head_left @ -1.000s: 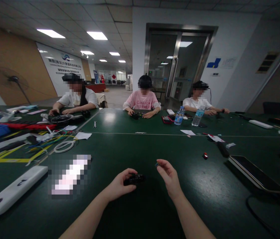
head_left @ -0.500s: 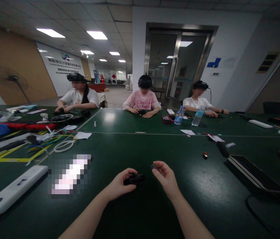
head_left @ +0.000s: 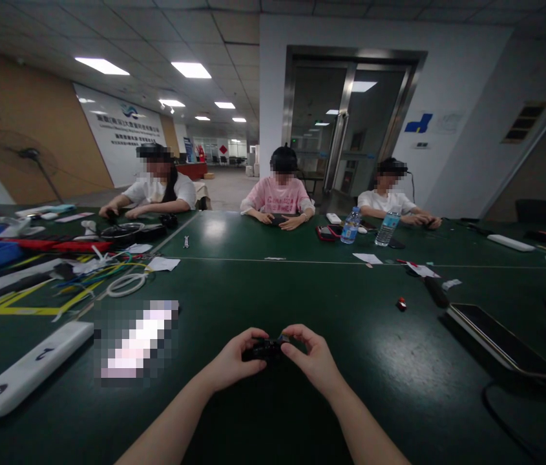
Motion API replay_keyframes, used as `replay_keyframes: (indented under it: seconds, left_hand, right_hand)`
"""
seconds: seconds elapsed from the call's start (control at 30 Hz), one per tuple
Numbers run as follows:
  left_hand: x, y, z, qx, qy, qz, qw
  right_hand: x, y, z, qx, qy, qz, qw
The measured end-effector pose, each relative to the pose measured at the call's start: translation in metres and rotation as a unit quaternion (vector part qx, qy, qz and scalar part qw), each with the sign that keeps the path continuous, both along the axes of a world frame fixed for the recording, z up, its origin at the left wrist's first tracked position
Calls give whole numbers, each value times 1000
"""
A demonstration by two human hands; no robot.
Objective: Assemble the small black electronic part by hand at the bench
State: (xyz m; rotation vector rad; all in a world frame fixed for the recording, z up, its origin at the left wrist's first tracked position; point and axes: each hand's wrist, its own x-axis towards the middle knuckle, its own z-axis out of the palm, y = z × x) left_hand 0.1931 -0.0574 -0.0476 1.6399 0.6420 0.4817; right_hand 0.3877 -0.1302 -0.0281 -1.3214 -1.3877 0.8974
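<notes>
My left hand [head_left: 231, 363] is closed round one end of a small, glossy black object [head_left: 263, 349], thumb below and fingers above. Its exact kind cannot be made out against the dark green table [head_left: 234, 290]. At the object's right end is my right hand [head_left: 315, 357], pinching a tiny multicoloured piece [head_left: 283, 338] between thumb and fingertips. The piece is close against the black object; whether it sits in it or only touches it, I cannot tell.
A white power bank-like bar [head_left: 30, 368] and a bright, blurred-out screen [head_left: 139, 339] lie left. To the right are a small red item [head_left: 401, 303] and a dark tablet-like device [head_left: 500, 336]. Bottles [head_left: 350, 226] stand farther back; three people sit opposite.
My right hand has moved left with the tiny piece, up to the right end of the black object. My left hand stays nearly still.
</notes>
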Motion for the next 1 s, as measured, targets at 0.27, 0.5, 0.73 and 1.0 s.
replay_keyframes:
  seconds: [0.27, 0.5, 0.73, 1.0]
  left_hand:
    - [1, 1, -5, 8, -13, 6, 1000]
    - [1, 0, 0, 20, -16, 2, 1000]
    - [2, -2, 3, 20, 5, -6, 1000]
    - [3, -1, 0, 28, -7, -6, 1000]
  right_hand:
    - [-5, 1, -7, 0, -13, 25, 1000]
    - [-10, 0, -10, -17, -64, 42, 997]
    - [-5, -1, -9, -25, -115, 53, 992]
    - [-7, -4, -3, -24, -156, 56, 986]
